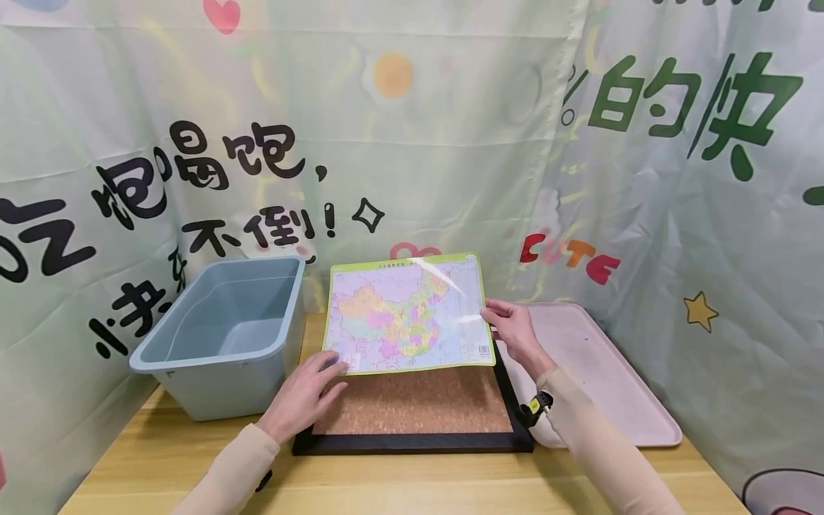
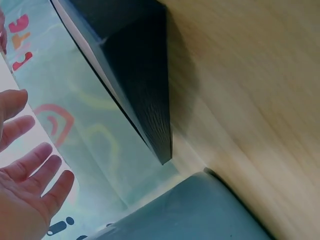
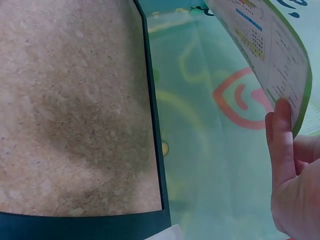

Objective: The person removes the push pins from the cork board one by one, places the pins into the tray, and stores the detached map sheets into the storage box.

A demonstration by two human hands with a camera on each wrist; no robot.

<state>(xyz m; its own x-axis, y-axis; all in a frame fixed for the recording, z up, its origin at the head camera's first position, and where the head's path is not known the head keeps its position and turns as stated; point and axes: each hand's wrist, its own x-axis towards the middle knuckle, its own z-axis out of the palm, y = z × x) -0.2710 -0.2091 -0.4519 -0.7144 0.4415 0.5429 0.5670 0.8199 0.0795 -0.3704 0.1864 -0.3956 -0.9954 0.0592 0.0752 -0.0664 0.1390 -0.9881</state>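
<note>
A glossy map sheet [image 1: 399, 315] with a green border is raised at a tilt over a cork board [image 1: 418, 404] in a black frame [image 1: 412, 443]. My right hand [image 1: 515, 332] pinches the sheet's right edge; in the right wrist view the thumb and fingers lie on either side of it, and printed text shows on its back. My left hand [image 1: 305, 393] is at the lower left corner, fingertips against the sheet. The left wrist view shows those fingers [image 2: 37, 172] spread and fairly straight across the pale sheet. The board lies on the wooden table, partly hidden by the map.
A blue-grey plastic bin [image 1: 292, 357] stands left of the board. To the right, a pale pink tray [image 1: 605, 372] lies close beside the frame, partly behind my right arm. Printed curtains [image 1: 450, 186] hang behind the wooden table [image 1: 360, 486].
</note>
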